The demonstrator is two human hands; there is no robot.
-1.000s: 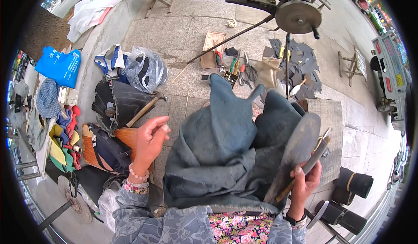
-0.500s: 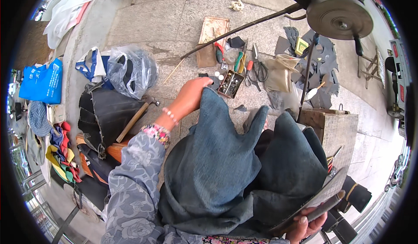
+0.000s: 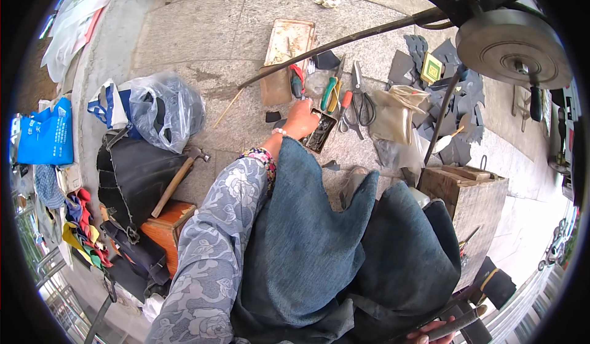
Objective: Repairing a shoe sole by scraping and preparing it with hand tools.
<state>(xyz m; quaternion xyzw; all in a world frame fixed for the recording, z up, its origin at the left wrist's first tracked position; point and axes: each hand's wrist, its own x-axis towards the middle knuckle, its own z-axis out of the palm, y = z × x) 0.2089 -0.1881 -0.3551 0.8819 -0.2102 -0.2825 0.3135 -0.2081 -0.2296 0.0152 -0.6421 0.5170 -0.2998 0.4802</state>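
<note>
My left hand [image 3: 301,121] reaches forward to the left edge of a small dark tin [image 3: 320,134] of little metal pieces. Its fingers are drawn together, and what they pinch, if anything, is hidden. Just beyond it lies a red-and-dark-handled tool [image 3: 297,81]. At the lower edge, my right hand [image 3: 435,332] grips a dark grey, curved, strip-like thing [image 3: 453,325] with a tan end; most of it is out of view. A worn blue-grey cloth [image 3: 313,221] covers my lap and knees.
Scissors [image 3: 362,98] and a green-handled tool [image 3: 329,92] lie beyond the tin. A hammer [image 3: 175,181] rests on dark material at left. Grey scraps [image 3: 455,110] and a wooden box [image 3: 464,215] are at right. A machine's handwheel [image 3: 513,49] overhangs the upper right.
My left hand has moved forward from the cloth's upper edge to the tin. My right hand has dropped lower, and the strip-like thing in it shows less.
</note>
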